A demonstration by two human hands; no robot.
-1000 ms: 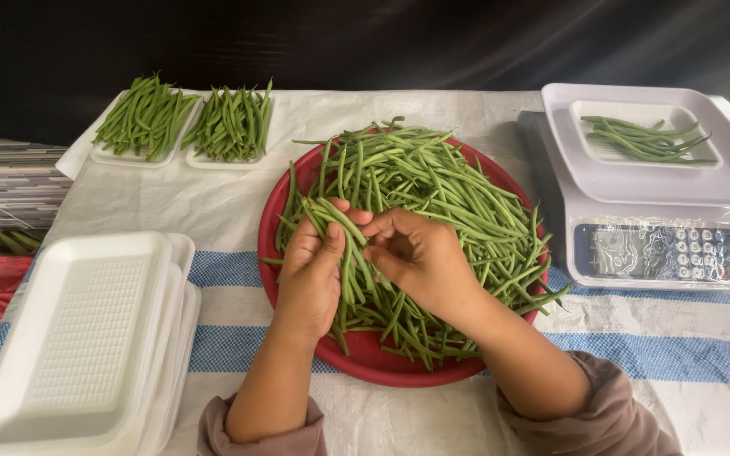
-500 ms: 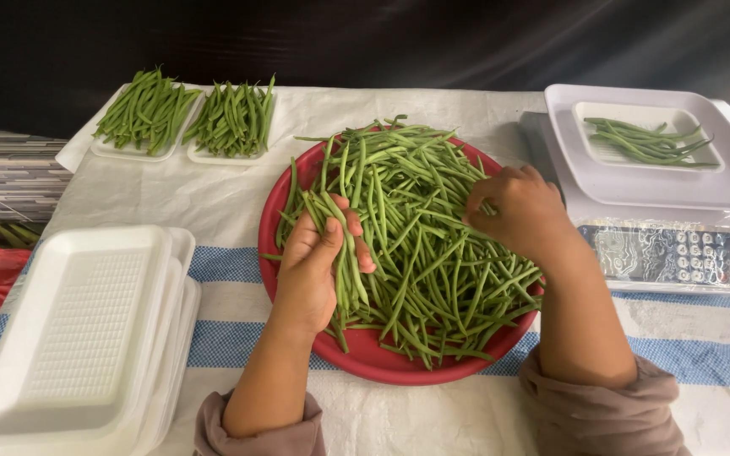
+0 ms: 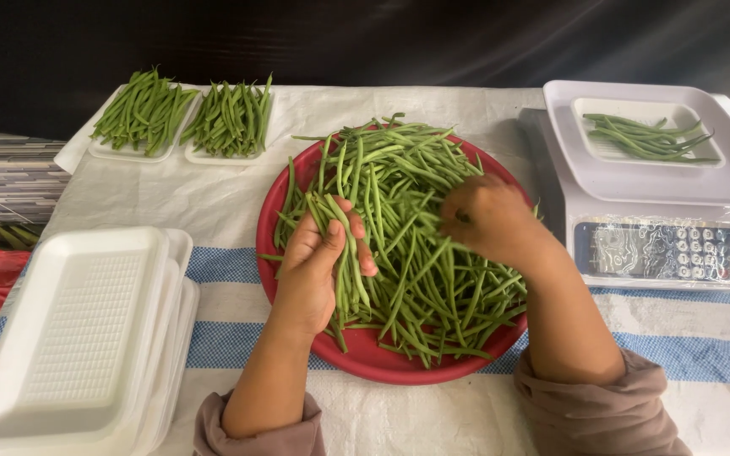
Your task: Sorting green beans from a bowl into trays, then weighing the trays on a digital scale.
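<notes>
**Right hand returned to the pile; left hand retained its bundle**

Within the last second the right hand point(image 3: 487, 221) had left the left hand's side, swung out to the far right of the red tray point(image 3: 274, 221), then come back toward the middle of the heap. By my judgement this indicated gathering — one hand fetching, the other collecting.

The left hand point(image 3: 318, 266) was curled, thumb across, around a small bundle of green beans point(image 3: 344, 253) held lengthwise over the tray's left half. The right hand lay knuckles-up on the loose green bean pile point(image 3: 416, 253), fingers bent down among the pods; whether it had pinched any could not be told.

The two hands stood near each other, apart, with beans between them. On the worktop point(image 3: 433, 422), stacked white foam trays point(image 3: 78, 338) sat left of the left hand — a white scale point(image 3: 652, 198) bearing a few beans sat just right of the right hand. Two filled foam trays point(image 3: 183, 118) lay at the far left.
</notes>
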